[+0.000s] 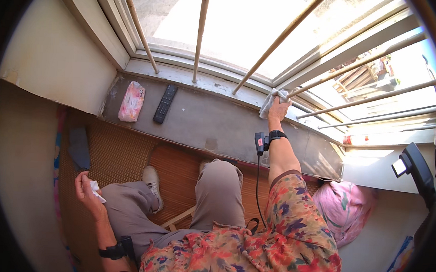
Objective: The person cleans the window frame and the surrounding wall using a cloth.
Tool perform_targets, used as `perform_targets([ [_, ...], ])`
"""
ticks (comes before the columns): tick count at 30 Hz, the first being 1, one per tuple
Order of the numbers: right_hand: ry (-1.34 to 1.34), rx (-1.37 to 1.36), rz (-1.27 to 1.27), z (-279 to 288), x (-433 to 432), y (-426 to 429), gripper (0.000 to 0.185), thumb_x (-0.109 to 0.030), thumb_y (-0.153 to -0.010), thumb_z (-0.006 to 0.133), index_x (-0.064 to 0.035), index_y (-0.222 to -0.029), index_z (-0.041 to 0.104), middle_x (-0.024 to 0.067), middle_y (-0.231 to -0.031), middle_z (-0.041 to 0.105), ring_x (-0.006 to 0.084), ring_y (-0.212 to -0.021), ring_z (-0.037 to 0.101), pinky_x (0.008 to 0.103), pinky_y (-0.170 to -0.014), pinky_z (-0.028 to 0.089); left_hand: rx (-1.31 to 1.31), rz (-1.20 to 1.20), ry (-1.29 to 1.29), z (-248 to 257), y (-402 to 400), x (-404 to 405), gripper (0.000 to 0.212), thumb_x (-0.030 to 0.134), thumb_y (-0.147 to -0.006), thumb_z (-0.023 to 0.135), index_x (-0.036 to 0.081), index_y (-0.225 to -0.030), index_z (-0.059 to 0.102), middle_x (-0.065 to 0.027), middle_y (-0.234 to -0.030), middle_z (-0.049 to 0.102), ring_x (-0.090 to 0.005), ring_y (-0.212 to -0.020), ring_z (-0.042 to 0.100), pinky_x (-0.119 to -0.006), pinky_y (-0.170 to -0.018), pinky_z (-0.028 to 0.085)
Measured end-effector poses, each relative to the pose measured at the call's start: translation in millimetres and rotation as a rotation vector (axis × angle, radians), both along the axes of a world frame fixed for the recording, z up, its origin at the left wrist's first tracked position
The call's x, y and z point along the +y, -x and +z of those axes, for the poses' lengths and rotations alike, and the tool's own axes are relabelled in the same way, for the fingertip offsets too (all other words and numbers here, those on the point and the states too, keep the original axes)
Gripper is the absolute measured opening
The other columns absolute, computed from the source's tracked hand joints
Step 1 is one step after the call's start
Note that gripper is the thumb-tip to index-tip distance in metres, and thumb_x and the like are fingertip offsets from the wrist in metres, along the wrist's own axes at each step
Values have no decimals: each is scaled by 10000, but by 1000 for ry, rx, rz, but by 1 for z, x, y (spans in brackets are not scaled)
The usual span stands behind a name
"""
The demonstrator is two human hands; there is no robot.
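Note:
My right hand is stretched out to the window, gripping a pale grey cloth. The cloth lies against the white window frame, around the foot of one of the bars. Low on the left, my left hand holds a crumpled white tissue beside my left knee. Below the window runs a grey sill. On its left part lie a pink patterned tissue pack and a black remote control.
A dark grey cloth-like item lies on the woven mat at left. Near the right wall sits a pink fabric bundle. A black device on an arm juts in at right. A cable hangs from my right wrist strap.

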State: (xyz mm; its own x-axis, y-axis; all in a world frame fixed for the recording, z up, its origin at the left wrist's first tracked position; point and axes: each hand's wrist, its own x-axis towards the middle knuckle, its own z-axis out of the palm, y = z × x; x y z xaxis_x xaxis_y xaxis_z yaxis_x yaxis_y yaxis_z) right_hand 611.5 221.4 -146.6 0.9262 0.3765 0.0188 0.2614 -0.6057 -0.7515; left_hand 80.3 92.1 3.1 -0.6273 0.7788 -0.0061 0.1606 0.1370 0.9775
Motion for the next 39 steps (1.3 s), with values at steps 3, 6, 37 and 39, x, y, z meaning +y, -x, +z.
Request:
perform_targets([
  [3, 23, 30, -26, -16, 5, -3, 556, -345, -709, 570, -138, -1152, 305, 170, -974, 543, 346, -907, 518, 415, -759, 398, 15, 51, 76, 8, -5, 1, 133, 160, -834, 434, 80, -863, 534, 49, -617, 380, -25, -478, 355, -155, -354, 273],
  [6, 2, 51, -50, -13, 5, 1, 572, -292, -674, 618, -98, -1133, 337, 187, -965, 540, 334, -906, 520, 398, -769, 400, 38, 32, 52, 6, -4, 1, 133, 160, -834, 433, 80, -861, 535, 46, -619, 388, -26, -478, 357, -155, -357, 277],
  [37, -402, -856, 344, 533, -2, -71, 355, -375, -659, 594, -56, -814, 608, 197, -799, 577, 315, -753, 569, 378, -656, 447, 154, -231, -155, -27, -9, 17, 189, 153, -838, 420, -11, -878, 503, -73, -859, 510, -163, -795, 463, -269, -730, 373],
  [39, -389, -1254, 399, 542, -12, -47, 195, -298, -700, 550, -153, -812, 618, 159, -770, 565, 311, -711, 564, 380, -624, 452, 168, -225, -140, -26, -10, 17, 188, 149, -835, 425, -16, -879, 505, -75, -855, 516, -162, -796, 467, -269, -732, 376],
])
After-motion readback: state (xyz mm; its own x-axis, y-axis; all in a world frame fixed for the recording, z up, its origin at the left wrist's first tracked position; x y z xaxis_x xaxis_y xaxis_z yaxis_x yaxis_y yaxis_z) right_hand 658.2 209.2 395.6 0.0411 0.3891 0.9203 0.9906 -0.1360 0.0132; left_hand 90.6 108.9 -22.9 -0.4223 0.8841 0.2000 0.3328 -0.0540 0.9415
